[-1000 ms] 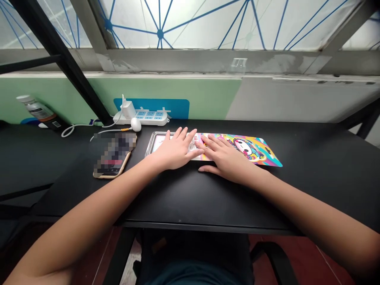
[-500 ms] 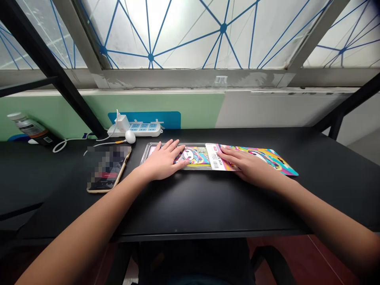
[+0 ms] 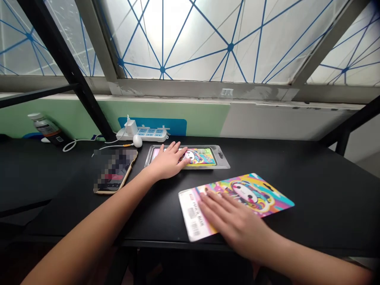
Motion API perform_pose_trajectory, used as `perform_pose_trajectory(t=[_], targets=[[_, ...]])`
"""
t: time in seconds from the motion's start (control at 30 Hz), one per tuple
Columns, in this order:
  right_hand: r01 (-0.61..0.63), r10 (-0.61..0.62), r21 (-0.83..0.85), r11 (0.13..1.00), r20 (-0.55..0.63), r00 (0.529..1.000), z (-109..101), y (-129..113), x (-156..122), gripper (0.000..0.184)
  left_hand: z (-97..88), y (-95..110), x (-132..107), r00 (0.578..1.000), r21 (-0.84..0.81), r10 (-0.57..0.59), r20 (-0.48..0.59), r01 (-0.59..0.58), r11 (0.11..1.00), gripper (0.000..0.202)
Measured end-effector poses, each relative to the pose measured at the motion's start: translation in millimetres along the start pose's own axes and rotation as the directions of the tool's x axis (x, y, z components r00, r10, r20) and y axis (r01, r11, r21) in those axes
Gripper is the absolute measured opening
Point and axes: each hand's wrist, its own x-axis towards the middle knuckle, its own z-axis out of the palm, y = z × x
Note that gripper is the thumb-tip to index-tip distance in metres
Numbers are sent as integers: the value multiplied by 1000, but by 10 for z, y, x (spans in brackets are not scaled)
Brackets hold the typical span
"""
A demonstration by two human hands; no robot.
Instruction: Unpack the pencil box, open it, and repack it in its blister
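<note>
My left hand [image 3: 169,161] lies with its fingers spread on a clear plastic blister tray [image 3: 222,158]. Inside the tray is a brightly coloured flat item [image 3: 204,156] with a cartoon face, its left part covered by the hand. Nearer the table's front edge, my right hand [image 3: 234,219] has its fingers laid over a colourful printed backing card [image 3: 267,194]; the thumb is out of sight, apparently beneath the card. A white strip with a barcode runs along the card's left end. The card sits at a slant, apart from the tray.
A phone [image 3: 118,174] in a tan-edged case lies left of the tray. Behind it are a white power strip [image 3: 152,133], a plug and a cable. A bottle [image 3: 47,128] leans at the far left. Black metal posts [image 3: 89,99] flank the black table [image 3: 148,221].
The backing card has come off the tray's right part and moved toward me with my right hand, turning askew. My left hand stays on the tray. The view has tilted up slightly.
</note>
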Motion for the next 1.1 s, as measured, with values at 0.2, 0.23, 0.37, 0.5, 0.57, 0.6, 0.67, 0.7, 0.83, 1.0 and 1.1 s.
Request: perform_pose_trajectory(t=[0.2,0.23,0.37,0.5,0.57,0.6,0.67,0.7,0.83,1.0,1.1], targets=[[-7,-9,161,987,100,995,368,-59,827,48,83,102,148,999,-5,33,-30,-33,999,68],[-54,35,202,978,96,995,406,-3,918,50,93,104,168,999,-4,34,-37,-34,999,68],[-144,111,343,928,114,987,433,157,1015,66,117,82,193,996,2,41,-76,-41,999,68],[-135,77,453,881,143,987,386,221,902,53,103,76,129,987,2,93,-131,-94,996,59],[-81,50,486,870,77,996,368,259,879,36,80,94,86,978,0,128,-167,-130,992,50],[-44,39,487,872,21,999,358,289,878,30,63,106,66,972,-2,144,-187,-147,989,46],[-12,50,440,898,-74,996,330,388,886,30,18,123,35,960,-4,174,-221,-179,984,38],[-39,85,396,917,-98,992,316,466,887,33,-8,124,25,954,-5,185,-234,-192,981,35],[-304,329,235,923,-72,942,316,960,821,37,-110,47,12,949,-1,183,-258,-189,982,33],[-445,437,196,874,82,896,459,1602,667,38,-122,-97,27,961,7,155,-230,-158,987,36],[-477,442,215,852,192,876,479,1771,621,42,-87,-121,41,964,2,152,-217,-155,988,40]])
